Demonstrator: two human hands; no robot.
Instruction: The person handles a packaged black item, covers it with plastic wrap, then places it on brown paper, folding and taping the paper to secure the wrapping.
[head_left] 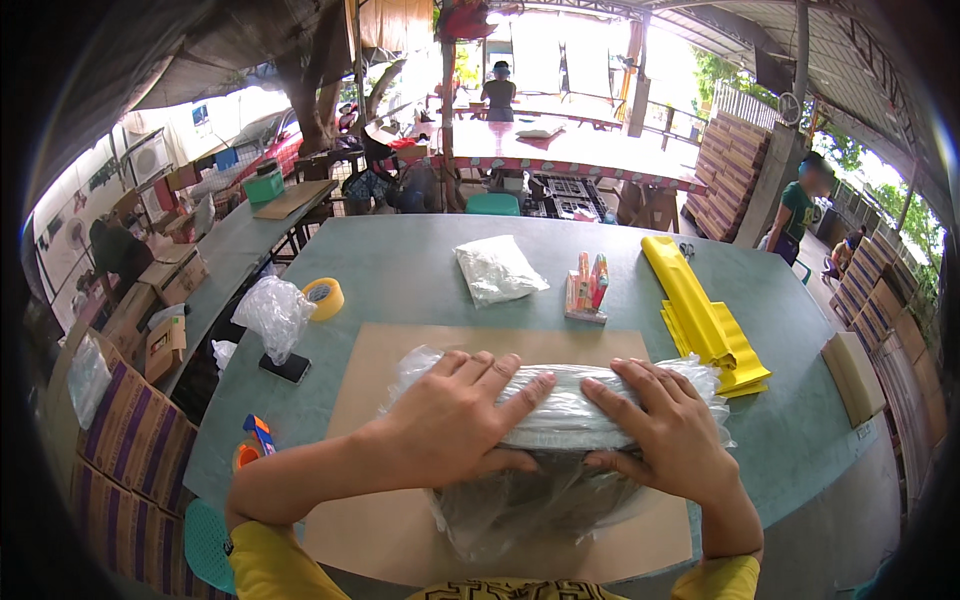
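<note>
**Green-topped worktable (390, 260) beneath a metal roof (750, 35), plastic-wrapped bundle (570, 440) at its near side**

Glare washes out the far end of the open-sided workshop, so a person (498, 92) there is little more than a dark back. Dark fisheye corners cut off the stacked cartons (135, 435) on the left.

The bundle lies on a brown cardboard sheet (365, 400), partly covering it. Cloudy, crinkled film obscures its contents; only a darker mass shows through the near face. The left hand (465, 410) and right hand (655, 415) rest on its top, fingers spread and uncurled, thumbs toward the near edge. Whether either pinches the film cannot be told.

Beyond sit a white packet (500, 270), small upright boxes (586, 288) and folded yellow plastic sheeting (700, 315). At left, a clear plastic bag (275, 312) overlaps a phone (285, 367) beside a yellow tape roll (323, 298); the left forearm partly hides a blue-and-orange tape dispenser (258, 435).
</note>
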